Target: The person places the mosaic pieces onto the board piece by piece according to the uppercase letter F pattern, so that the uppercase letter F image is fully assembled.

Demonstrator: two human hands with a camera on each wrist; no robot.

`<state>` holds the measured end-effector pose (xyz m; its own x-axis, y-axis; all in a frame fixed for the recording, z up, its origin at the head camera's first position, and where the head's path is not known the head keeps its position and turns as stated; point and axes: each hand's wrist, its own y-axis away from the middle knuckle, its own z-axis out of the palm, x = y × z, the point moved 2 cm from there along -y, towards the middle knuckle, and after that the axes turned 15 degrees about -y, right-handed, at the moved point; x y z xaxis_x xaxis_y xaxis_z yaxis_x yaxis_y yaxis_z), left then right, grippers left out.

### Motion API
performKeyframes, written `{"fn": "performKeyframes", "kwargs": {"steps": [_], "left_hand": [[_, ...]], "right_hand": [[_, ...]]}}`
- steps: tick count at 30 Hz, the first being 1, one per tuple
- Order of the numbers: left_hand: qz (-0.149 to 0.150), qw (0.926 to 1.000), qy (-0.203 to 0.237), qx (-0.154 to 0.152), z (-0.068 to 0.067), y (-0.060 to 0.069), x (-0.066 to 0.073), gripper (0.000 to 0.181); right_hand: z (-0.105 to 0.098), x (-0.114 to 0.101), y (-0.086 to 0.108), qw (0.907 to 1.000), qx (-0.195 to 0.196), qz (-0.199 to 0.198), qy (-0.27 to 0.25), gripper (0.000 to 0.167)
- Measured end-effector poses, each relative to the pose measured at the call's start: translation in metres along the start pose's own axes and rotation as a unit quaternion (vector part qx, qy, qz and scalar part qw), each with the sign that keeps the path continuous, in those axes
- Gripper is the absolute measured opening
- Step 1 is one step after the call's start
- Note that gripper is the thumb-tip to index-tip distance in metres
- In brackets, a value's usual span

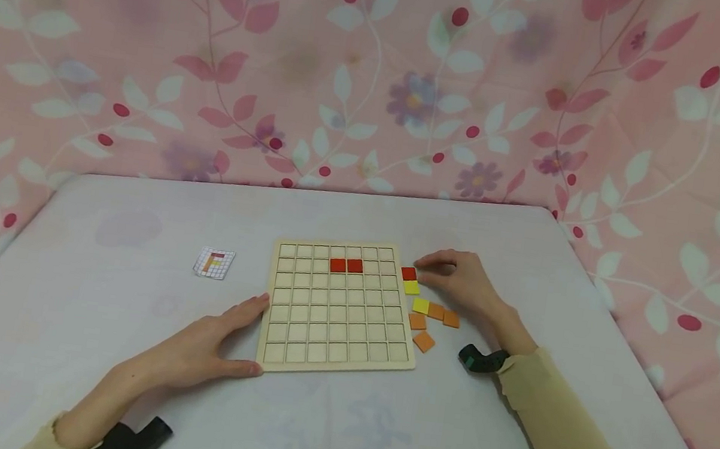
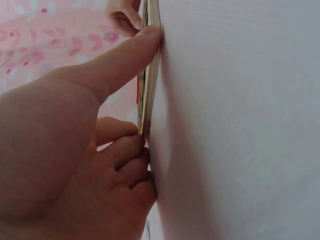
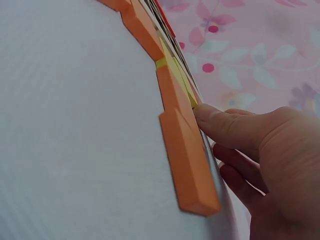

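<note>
Spread left hand (image 1: pixel 196 347) against a square, pale wooden grid board (image 1: pixel 337 316) on the white cloth-covered tabletop (image 1: pixel 332 433).
The right hand (image 1: pixel 462 280) has its fingertips just beside a loose red square tile (image 1: pixel 409 273) at the board's right edge; whether it pinches that tile, I cannot tell. Two red square tiles (image 1: pixel 354 265) lie on the board; yellow square tiles (image 1: pixel 420 306) and orange square tiles (image 1: pixel 423 341) lie right of it.

Dim, diffuse light, soft shadows (image 2: pixel 182 190); wrist views seem slightly blurred.
</note>
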<state>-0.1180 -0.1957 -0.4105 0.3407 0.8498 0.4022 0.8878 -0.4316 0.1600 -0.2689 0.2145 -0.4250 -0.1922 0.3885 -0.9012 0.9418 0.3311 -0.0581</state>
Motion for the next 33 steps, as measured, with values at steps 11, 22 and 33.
{"fn": "performKeyframes", "kwargs": {"steps": [11, 22, 33], "left_hand": [[-0.003, 1.0000, 0.002, -0.005, 0.0008, -0.0016, -0.0020, 0.103], [-0.002, 1.0000, 0.005, -0.006, 0.0007, -0.0008, -0.0020, 0.102], [-0.007, 0.9999, 0.004, -0.008, 0.0002, -0.0010, -0.0019, 0.102]], "right_hand": [[0.0043, 0.0009, -0.0002, 1.0000, 0.009, 0.000, -0.002, 0.023], [0.0070, -0.0026, 0.0012, 0.9975, 0.011, -0.058, 0.039, 0.022], [0.0058, -0.0030, 0.0008, 0.9922, 0.010, -0.113, 0.053, 0.022]]}}
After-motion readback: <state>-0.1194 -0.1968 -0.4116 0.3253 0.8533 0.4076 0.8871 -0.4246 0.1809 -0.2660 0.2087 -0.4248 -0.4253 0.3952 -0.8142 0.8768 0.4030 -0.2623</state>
